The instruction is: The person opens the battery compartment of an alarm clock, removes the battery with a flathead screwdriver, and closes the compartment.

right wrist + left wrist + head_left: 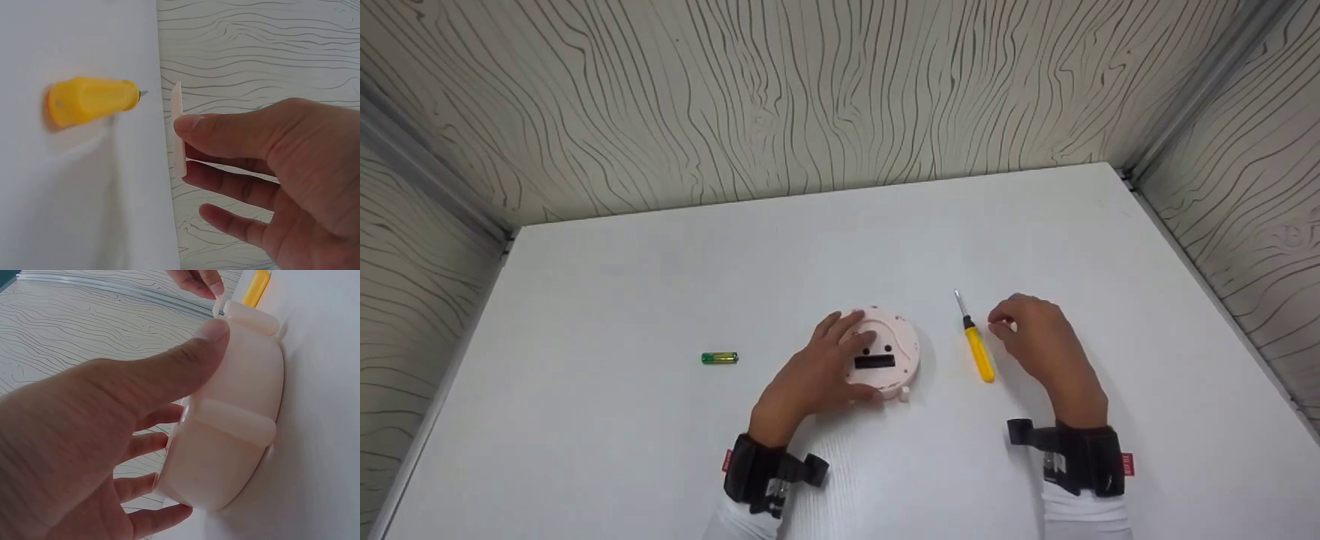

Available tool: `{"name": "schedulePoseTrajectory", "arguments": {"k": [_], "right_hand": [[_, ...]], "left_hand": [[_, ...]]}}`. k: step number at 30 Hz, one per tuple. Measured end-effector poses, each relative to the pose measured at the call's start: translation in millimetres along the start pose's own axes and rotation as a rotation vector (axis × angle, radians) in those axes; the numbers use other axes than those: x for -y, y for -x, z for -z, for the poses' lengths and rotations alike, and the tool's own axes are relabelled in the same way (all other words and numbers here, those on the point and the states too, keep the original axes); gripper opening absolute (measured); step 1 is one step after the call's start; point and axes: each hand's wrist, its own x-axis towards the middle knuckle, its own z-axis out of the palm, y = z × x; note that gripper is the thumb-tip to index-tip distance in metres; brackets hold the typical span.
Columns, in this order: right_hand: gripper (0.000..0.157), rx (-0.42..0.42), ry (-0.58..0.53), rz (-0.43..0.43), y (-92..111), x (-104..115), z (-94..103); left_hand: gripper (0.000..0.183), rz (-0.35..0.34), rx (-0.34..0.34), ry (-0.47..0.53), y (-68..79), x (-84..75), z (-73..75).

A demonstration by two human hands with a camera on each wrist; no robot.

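Observation:
A round, pale pink clock-like device (905,349) lies on the white table with its back up. Its dark battery slot (874,361) is uncovered. My left hand (814,379) holds this device from the left, thumb on the near rim and fingers spread over the far side and back. Two stubby feet (239,423) stick out of its side in the left wrist view. To the right, raised beside the screwdriver, my right hand (1039,337) pinches a thin, pale pink battery cover (178,104) between thumb and fingers.
A screwdriver (978,351) with a yellow handle lies between the device and my right hand, tip pointing away. One green-and-gold battery (720,358) lies left of my left hand. Wood-grain panels (810,97) rise behind the table (622,285) and at both sides.

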Motion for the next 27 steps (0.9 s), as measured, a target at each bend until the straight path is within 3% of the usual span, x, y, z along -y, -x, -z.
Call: {"name": "schedulePoseTrajectory", "arguments": {"k": [10, 21, 27], "right_hand": [[0.012, -0.067, 0.005, 0.144, -2, 29, -8.5], [0.008, -0.165, 0.065, 0.358, 0, 57, -20.9], [0.008, -0.171, 0.088, 0.437, 2, 69, -26.9]], "left_hand": [[0.079, 0.012, 0.020, 0.014, 0.3, -1.3, 1.0], [0.086, 0.032, 0.021, 0.002, 0.0, -1.8, 0.9], [0.086, 0.038, 0.018, 0.007, -1.1, -2.1, 0.4]]}}
